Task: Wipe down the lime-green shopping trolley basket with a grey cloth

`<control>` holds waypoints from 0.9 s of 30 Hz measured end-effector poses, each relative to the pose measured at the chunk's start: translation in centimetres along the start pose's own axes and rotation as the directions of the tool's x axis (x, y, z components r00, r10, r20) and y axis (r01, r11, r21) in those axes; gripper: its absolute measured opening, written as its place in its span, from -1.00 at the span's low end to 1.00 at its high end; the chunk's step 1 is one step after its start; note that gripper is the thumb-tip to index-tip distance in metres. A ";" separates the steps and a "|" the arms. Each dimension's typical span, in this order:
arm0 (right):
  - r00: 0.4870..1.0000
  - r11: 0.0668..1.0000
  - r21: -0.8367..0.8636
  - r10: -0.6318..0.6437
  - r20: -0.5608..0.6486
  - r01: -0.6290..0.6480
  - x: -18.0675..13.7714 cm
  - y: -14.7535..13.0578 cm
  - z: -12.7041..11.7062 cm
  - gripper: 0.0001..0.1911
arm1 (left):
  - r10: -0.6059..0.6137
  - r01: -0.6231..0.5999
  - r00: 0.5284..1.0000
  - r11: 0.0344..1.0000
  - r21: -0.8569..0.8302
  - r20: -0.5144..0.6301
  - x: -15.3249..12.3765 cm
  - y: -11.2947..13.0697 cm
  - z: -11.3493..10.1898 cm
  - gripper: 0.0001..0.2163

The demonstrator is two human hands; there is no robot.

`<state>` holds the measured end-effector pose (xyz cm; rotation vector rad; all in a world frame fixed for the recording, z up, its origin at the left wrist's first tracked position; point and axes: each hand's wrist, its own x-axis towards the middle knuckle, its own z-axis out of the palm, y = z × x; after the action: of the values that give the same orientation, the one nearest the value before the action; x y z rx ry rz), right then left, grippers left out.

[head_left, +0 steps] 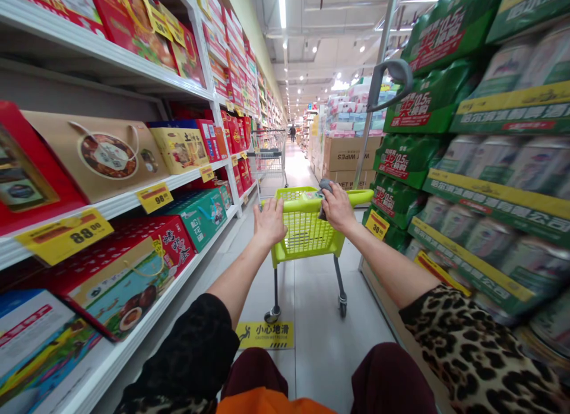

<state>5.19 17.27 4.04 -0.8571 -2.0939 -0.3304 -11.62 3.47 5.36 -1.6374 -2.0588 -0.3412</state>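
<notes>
A lime-green shopping cart [307,231] stands in front of me in the aisle, its handlebar towards me. At the left end of the handlebar, my left hand [270,221] is closed over the bar. My right hand [339,209] grips a dark grey cloth [326,187] against the bar, right of its middle. Part of the cloth sticks out beyond the fingers and hangs below the bar. The undersides of both hands are hidden.
Shelves [146,200] of boxed goods line the left. Stacked green can packs [414,158] stand close on the right, near a metal post with a grey hook [392,84]. A wire cart [269,155] stands farther ahead. A yellow wet-floor sticker [267,335] lies on the floor.
</notes>
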 end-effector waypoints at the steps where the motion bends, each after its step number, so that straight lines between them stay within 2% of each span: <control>1: 1.000 1.000 0.005 0.013 -0.005 -0.013 0.0 0.3 0.0 -0.59 | 0.006 -0.006 1.000 1.000 -0.007 0.006 0.0 0.3 -0.1 -0.35; 5: 0.999 0.999 0.039 0.038 -0.027 -0.037 -0.1 0.6 0.1 -0.62 | 0.004 -0.001 0.999 0.998 -0.055 0.042 0.0 0.9 -0.2 -0.32; 8: 0.999 0.997 0.074 0.020 -0.036 -0.017 0.0 -0.6 0.5 -0.64 | -0.007 0.014 0.997 0.994 -0.107 0.071 0.2 0.8 -0.1 -0.29; 13: 0.991 0.982 0.130 -0.133 -0.021 0.135 0.6 -4.6 1.6 -0.67 | 0.016 -0.010 0.998 0.994 -0.111 0.057 0.3 0.4 0.1 -0.29; 16: 0.982 0.973 0.134 -0.185 -0.046 0.189 1.0 -5.6 1.9 -0.71 | 0.053 -0.048 0.997 0.994 -0.101 0.049 0.2 0.2 -0.1 -0.30; 21: 0.977 0.968 0.141 -0.197 -0.077 0.207 0.9 -4.3 1.5 -0.74 | 0.190 -0.183 0.980 0.977 -0.108 0.056 0.3 -0.8 -0.6 -0.35; 27: 0.980 0.971 0.153 -0.172 -0.096 0.186 0.5 -2.3 1.2 -0.75 | 0.113 -0.106 0.993 0.981 -0.166 0.034 0.7 -1.1 -0.1 -0.39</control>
<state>2.67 16.40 3.85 -0.5516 -2.0931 -0.2819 -12.80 3.74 5.96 -1.8621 -2.0073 -0.4507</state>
